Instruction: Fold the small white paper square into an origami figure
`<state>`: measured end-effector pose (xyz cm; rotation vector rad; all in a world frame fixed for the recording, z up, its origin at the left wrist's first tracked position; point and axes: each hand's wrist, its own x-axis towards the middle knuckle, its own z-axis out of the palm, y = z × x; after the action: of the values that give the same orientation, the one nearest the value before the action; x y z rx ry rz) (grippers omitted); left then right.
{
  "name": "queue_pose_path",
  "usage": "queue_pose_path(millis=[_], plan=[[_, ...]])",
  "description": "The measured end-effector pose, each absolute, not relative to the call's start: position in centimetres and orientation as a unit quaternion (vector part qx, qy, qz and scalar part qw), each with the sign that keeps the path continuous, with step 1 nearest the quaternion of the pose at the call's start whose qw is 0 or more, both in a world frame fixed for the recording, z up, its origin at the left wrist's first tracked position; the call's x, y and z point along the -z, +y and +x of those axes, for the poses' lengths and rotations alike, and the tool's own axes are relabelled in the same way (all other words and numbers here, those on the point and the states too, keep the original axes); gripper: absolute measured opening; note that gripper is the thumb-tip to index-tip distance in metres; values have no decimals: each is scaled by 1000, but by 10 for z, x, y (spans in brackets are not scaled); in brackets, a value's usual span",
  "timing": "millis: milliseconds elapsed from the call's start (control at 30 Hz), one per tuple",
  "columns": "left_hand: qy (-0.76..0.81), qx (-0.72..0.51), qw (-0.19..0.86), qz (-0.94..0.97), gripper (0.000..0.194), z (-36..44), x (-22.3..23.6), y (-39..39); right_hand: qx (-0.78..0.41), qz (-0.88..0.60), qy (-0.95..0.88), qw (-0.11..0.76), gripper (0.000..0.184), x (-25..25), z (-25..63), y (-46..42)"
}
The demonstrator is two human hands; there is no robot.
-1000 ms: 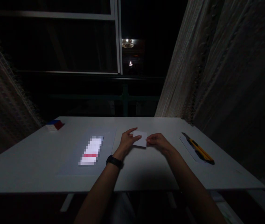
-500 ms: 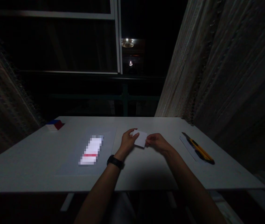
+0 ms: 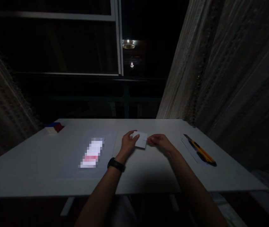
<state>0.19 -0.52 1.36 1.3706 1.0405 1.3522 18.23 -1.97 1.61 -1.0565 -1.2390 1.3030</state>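
A small white folded paper (image 3: 140, 142), roughly square, is held up above the table in front of me. A dark line runs across its right half. My left hand (image 3: 128, 142), with a black band on the wrist, grips its left side, thumb on top and fingers behind. At the paper's right edge, the fingertips of my right hand (image 3: 158, 140) are pinched together by the end of that line. Whether a flap of paper sits between those fingertips is too small to make out for certain.
On the white table (image 3: 32, 160), a lit, pixelated phone-like screen (image 3: 92, 153) lies on a pale sheet (image 3: 69, 171) at left. A coloured cube (image 3: 54, 127) stands at the far left. A yellow-black utility knife (image 3: 202, 152) rests at right on more paper (image 3: 188, 148). Curtains (image 3: 179, 69) hang behind.
A dark line now shows across the right half of the paper, where the surface looked plain before. Both hands keep nearly the same place; the whole view has shifted slightly.
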Motion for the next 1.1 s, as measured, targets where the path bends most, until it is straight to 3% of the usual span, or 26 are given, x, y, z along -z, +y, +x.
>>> queue_pose_path(millis=[267, 667, 1100], plan=[[397, -524, 512, 553, 39, 6, -17, -10, -443, -466, -492, 587, 36, -14, 163, -20], [423, -522, 499, 547, 38, 3, -18, -10, -442, -443, -596, 503, 28, -14, 168, -26], [435, -466, 533, 557, 31, 4, -22, -18, -419, -458, -607, 496, 27, -19, 169, -26]])
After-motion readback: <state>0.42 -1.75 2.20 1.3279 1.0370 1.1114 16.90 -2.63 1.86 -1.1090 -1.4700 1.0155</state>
